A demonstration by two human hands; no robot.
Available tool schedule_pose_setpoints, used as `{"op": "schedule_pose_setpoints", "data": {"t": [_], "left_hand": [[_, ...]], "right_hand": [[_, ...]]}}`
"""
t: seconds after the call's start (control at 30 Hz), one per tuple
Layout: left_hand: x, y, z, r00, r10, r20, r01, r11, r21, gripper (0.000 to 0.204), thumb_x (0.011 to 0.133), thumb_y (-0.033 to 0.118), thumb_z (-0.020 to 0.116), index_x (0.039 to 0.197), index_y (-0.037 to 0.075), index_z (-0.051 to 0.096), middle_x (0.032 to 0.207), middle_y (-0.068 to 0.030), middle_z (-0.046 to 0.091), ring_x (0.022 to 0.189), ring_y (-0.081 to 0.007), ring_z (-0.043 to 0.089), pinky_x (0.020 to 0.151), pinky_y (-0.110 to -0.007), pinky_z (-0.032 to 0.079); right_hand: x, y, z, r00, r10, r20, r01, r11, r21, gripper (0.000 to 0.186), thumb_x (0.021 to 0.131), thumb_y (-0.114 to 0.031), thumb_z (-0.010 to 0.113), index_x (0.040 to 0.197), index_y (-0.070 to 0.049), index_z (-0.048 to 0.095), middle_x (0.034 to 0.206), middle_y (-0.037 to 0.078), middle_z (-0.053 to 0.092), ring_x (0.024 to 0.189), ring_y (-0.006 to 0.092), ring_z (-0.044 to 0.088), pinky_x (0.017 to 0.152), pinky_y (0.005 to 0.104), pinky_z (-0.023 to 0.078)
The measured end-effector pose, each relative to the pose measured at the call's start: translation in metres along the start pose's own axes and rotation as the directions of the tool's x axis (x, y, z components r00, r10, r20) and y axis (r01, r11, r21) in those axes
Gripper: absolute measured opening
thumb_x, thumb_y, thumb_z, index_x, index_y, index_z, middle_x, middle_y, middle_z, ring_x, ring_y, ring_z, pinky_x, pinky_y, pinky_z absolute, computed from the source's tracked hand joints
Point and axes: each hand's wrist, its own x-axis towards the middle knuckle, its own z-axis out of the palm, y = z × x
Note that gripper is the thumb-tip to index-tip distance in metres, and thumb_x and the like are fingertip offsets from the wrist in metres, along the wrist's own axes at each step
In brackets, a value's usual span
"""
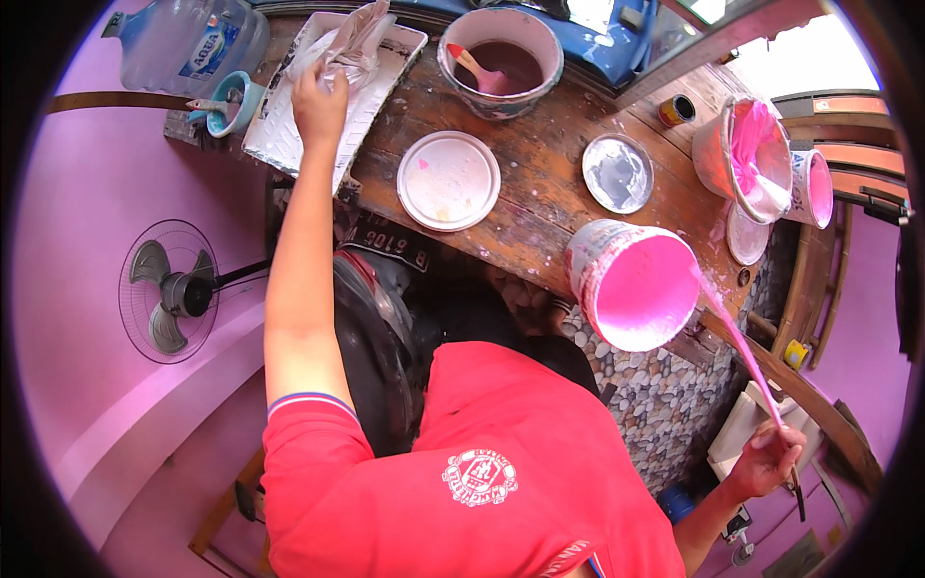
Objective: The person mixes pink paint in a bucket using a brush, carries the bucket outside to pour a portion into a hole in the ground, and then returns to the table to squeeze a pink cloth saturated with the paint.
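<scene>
My left hand (321, 104) reaches to the far left, its fingers closed on a crumpled, translucent plastic bag (353, 46). Under the bag lies a white, paint-smeared roller tray (279, 130) on the wooden table. At the lower right, my right hand (764, 462) grips a long, thin stick (740, 342) coated in pink paint. The stick's far end meets the rim of a tilted bucket (581, 258) at the table's near edge. Pink paint (644, 294) covers the inside of this bucket; how deep it is, I cannot tell.
Across the table (540, 183) stand a tub of brown liquid (506, 96) with a pink-handled tool, a white lid (449, 181), a grey lid (618, 173), a small can (676, 111) and a pink-stained bucket (713, 154). A blue cup (249, 101) holds a brush. A fan (183, 294) hangs left.
</scene>
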Motion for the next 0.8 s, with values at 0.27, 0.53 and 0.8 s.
{"op": "schedule_pose_setpoints", "data": {"t": [0.27, 0.53, 0.8], "left_hand": [[0.101, -0.062, 0.085, 0.975, 0.043, 0.218, -0.061, 0.995, 0.075, 0.058, 0.088, 0.046, 0.069, 0.128, 0.003, 0.066, 0.128, -0.0197, 0.066, 0.119, -0.0361, 0.062, 0.103, -0.041, 0.047], [0.103, -0.073, 0.092, 0.955, -0.106, 0.278, 0.106, 0.994, 0.014, 0.048, 0.087, 0.053, 0.068, 0.103, 0.008, 0.075, 0.097, -0.0188, 0.072, 0.092, -0.0366, 0.07, 0.08, -0.043, 0.053], [0.097, -0.093, 0.044, 0.957, -0.29, 0.026, 0.283, 0.906, -0.316, 0.039, 0.09, 0.039, 0.074, 0.09, 0.0, 0.074, 0.07, -0.0103, 0.067, 0.064, -0.0178, 0.057, 0.065, -0.034, 0.047]], "right_hand": [[0.0, 0.068, 0.078, 0.884, 0.465, 0.047, -0.429, 0.847, -0.313, 0.042, 0.109, -0.031, 0.041, 0.125, 0.002, 0.062, 0.068, 0.006, 0.059, 0.051, 0.011, 0.053, 0.047, 0.0218, 0.04], [0.003, 0.086, 0.106, 0.759, 0.633, -0.151, -0.65, 0.751, -0.12, 0.043, 0.11, -0.031, 0.043, 0.14, -0.001, 0.052, 0.069, -0.001, 0.053, 0.053, 0.0031, 0.047, 0.045, 0.0179, 0.036], [0.002, 0.095, 0.107, 0.735, 0.66, -0.155, -0.676, 0.731, -0.094, 0.046, 0.109, -0.032, 0.047, 0.144, -0.003, 0.046, 0.075, -0.001, 0.053, 0.052, 0.0037, 0.046, 0.043, 0.0182, 0.033]]}}
